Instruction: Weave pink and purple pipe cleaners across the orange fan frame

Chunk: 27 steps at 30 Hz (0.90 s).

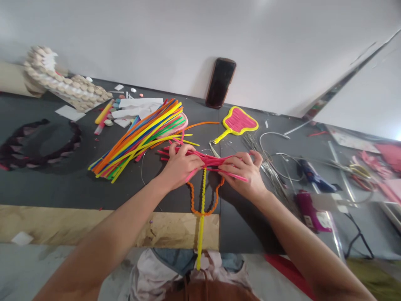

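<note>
Head view, single: worn on the person's head, poised above the near edge of the dark counter (62, 188). Facing forward and steeply down, across the counter to the pale wall (140, 37) behind. Wide in field, slightly tilted, back edge of counter lower toward the right. Close in range: left grip (181, 165) and right grip (242, 171) near mid-frame, forearms (109, 234) from the lower corners, wearer's clothing (225, 292) at the bottom edge. Smartphone (221, 82) farther off, upper centre. Right side blurred.
</note>
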### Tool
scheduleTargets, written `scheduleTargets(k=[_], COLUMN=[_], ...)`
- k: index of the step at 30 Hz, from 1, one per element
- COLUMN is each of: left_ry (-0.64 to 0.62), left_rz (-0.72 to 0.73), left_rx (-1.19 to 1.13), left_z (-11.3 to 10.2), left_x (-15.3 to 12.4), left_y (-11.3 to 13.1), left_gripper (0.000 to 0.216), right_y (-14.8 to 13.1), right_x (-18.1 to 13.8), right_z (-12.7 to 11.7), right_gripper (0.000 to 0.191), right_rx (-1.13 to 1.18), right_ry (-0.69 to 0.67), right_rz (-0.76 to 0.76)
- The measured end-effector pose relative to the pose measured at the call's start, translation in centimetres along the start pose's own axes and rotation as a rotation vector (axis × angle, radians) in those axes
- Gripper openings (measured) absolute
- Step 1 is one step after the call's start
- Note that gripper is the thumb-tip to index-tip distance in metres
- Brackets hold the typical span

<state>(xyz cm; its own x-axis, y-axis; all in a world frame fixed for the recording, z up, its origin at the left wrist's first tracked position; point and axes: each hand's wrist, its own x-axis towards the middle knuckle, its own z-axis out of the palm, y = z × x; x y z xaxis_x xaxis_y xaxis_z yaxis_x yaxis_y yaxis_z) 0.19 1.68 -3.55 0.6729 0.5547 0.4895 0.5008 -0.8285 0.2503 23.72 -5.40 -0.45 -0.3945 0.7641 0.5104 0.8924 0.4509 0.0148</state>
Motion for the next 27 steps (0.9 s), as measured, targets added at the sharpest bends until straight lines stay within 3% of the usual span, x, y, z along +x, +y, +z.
scheduleTargets(k=[9,15,20,27], left_ry=[-0.013,-0.048,-0.047,-0.019], left_rz=[-0.015,-0.007,0.000,-0.020], left_rx=[-0.038,-0.001,0.006,-0.037], left_z=[-0.2,-0.3,-0.3,-0.1], left_x=[0.0,0.1,0.2,0.1], left_y=[0.0,0.1,0.2,0.2], left_gripper=[0.014,0.014,0.014,0.022], right_y=[0.0,0.8,0.8,0.9], right_x=[1.7,2.1,2.5,2.6], right_z=[0.3,0.9,1.3,1.8], right_gripper=[0.017,0.022,0.023,0.019], right_rx=[-0.084,0.000,0.074,0.139], right_ry=[-0.044,-0.102,-0.159,-0.110], right_rz=[-0.156,-0.237,-0.216,-0.172])
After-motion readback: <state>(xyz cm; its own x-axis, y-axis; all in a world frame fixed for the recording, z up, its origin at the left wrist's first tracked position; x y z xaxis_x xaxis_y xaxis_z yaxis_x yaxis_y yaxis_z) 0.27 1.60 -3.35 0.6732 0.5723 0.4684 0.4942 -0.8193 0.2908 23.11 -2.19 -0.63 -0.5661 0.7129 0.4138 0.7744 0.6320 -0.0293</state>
